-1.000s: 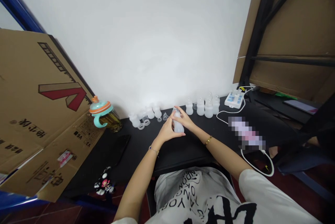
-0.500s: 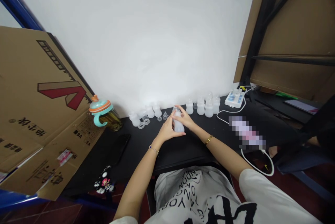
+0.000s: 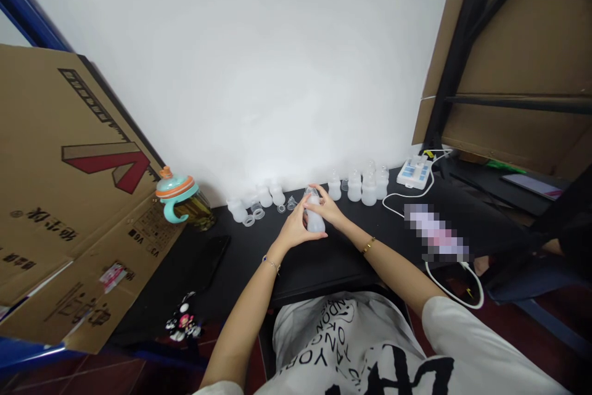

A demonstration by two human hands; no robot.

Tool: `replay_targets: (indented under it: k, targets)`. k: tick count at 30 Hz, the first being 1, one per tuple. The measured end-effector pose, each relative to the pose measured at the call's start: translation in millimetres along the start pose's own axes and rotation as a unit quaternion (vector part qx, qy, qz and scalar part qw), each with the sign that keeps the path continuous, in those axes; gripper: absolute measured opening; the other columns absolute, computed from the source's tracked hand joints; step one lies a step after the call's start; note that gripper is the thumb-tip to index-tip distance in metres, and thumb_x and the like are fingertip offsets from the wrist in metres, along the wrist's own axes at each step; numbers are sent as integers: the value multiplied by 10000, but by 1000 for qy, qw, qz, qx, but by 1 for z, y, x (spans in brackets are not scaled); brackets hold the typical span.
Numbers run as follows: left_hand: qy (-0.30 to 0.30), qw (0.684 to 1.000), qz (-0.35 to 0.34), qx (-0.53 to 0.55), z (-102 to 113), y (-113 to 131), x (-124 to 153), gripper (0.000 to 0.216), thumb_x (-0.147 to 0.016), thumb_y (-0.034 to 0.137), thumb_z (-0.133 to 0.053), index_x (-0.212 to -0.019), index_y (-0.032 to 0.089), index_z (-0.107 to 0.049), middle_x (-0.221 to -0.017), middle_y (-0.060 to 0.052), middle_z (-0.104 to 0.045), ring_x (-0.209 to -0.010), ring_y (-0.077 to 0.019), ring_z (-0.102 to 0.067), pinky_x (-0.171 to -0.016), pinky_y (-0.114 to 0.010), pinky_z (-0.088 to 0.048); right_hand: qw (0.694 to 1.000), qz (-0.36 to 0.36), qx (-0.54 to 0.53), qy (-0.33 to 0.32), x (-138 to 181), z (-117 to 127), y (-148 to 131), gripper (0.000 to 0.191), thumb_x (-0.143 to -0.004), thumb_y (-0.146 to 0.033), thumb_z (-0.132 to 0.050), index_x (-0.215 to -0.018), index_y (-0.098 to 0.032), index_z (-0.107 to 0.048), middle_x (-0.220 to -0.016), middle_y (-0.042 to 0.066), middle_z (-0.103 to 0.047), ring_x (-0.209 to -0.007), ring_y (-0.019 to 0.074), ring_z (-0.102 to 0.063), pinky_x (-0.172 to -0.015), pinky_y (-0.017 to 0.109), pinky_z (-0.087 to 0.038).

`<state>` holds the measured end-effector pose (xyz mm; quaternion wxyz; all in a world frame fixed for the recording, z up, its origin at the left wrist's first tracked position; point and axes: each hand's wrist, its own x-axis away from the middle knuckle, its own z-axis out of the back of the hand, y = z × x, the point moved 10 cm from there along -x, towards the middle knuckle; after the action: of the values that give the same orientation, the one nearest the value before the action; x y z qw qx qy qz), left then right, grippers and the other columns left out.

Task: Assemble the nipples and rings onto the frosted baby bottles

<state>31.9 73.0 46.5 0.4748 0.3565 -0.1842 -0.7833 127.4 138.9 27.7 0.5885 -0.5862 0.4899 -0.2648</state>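
Observation:
A small translucent white bottle stands upright over the black table, held between both my hands. My left hand wraps its lower body from the left. My right hand grips the bottle's top, fingers curled around the cap. Several more white bottles stand in a row at the wall on the right. Other bottles stand to the left of my hands, with loose clear rings and small caps lying beside them.
A large open cardboard box leans at the left. A teal-lidded handled cup stands beside it. A black phone lies on the table. A white power strip with its cable sits at the right, under a black shelf frame.
Both hands stay on the bottle with only slight finger movement at the top. The view has shifted a little.

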Motion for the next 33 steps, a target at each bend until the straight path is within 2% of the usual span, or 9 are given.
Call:
replay_targets:
  k: [16,21,27,33]
  targets:
    - [-7,1000,5,-10,0,0,0,1281,-627,552,-929,-1659,269,-224,-1523,-147,-540,-876,-195,-667,-919,-430,-594,1000,-1,15,1,0,2,-1,863,-714,-456,-904,-1431,-272,-461,-801,-33,-672,-678,166,-675,-595,261,-577]
    - [-3,1000,5,-15,0,-1,0,1293,-633,565,-925,-1667,278,-204,-1526,-144,-535,-883,-196,-672,-925,-427,-588,1000,-6,-3,-7,0,-1,2,909,-732,-457,-894,-1492,-263,-435,-802,-35,-674,-660,152,-663,-577,243,-559]
    - [-5,1000,12,-19,0,-3,1,1295,-633,577,-923,-1668,266,-208,-1506,-146,-548,-886,-203,-673,-910,-424,-590,999,-25,-23,7,-1,2,9,1017,-730,-399,-913,-1574,-242,-368,-829,-30,-686,-692,148,-670,-625,256,-573]
    - [-10,1000,11,-16,0,-2,1,1266,-625,570,-927,-1650,264,-250,-1524,-145,-533,-895,-204,-668,-915,-433,-593,999,-32,-24,2,-2,3,12,936,-709,-427,-931,-1489,-256,-441,-843,-19,-691,-707,167,-685,-610,263,-575]
